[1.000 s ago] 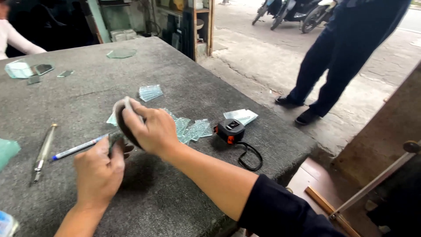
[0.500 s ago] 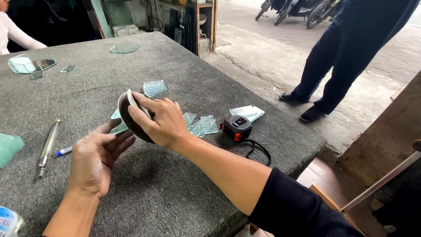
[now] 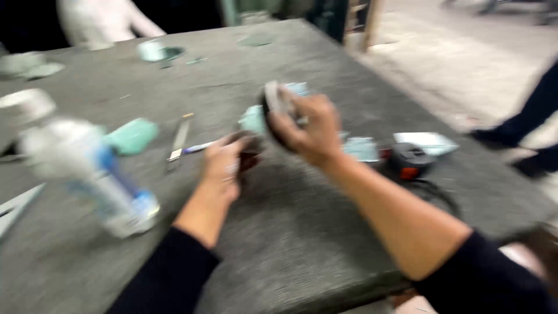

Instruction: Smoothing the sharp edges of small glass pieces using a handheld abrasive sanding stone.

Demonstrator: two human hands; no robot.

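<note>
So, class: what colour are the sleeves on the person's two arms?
Black, or very dark, on both sleeves, seen in the head view, the only view, though it is blurred.

Both hands (image 3: 224, 166) w/ dark oval piece (image 3: 272, 119), blurred.
</note>
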